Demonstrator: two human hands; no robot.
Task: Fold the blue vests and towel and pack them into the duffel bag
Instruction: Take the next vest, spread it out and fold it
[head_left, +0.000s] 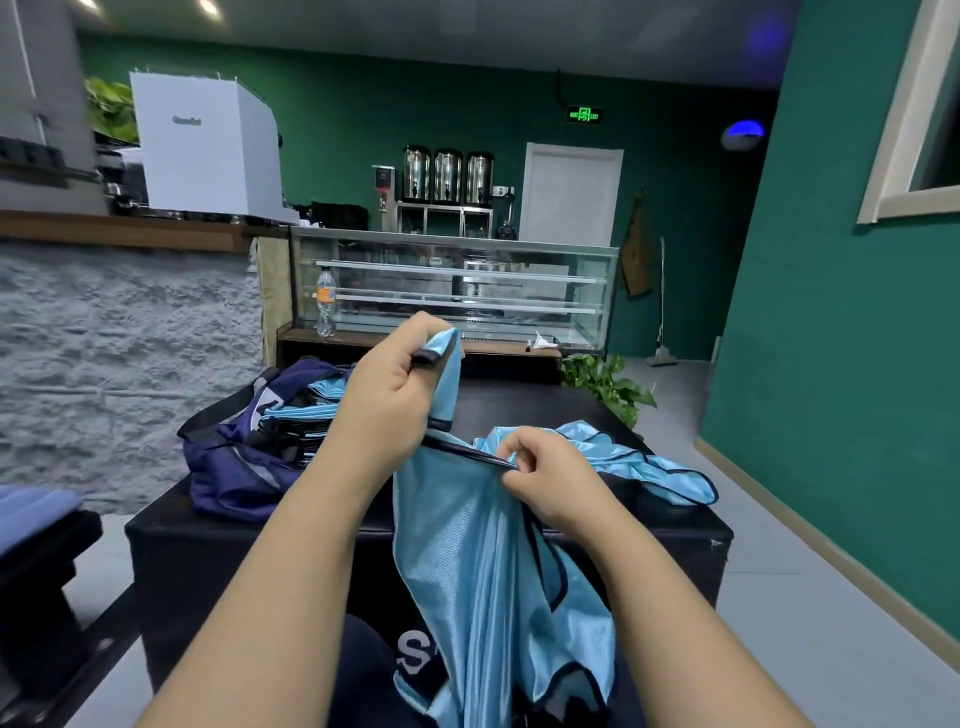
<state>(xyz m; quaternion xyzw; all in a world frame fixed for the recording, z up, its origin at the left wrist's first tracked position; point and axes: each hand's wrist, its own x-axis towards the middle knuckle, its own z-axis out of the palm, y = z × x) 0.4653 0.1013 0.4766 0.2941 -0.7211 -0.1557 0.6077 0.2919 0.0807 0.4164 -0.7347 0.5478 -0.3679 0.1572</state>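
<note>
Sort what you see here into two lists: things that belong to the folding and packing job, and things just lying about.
Belongs to the job:
light blue mesh vest, gripped by the left hand and right hand
crumpled light blue vest on the black table
navy fabric duffel bag holding folded blue vests

Just lying about:
clear plastic water bottle
glass display case
green leafy plant

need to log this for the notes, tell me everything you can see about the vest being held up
The held vest is light blue, shiny mesh-like fabric with dark navy trim. It is unfolded, hanging in front of the black table. The left hand grips one strap raised high; the right hand pinches the trimmed edge lower down.
</note>
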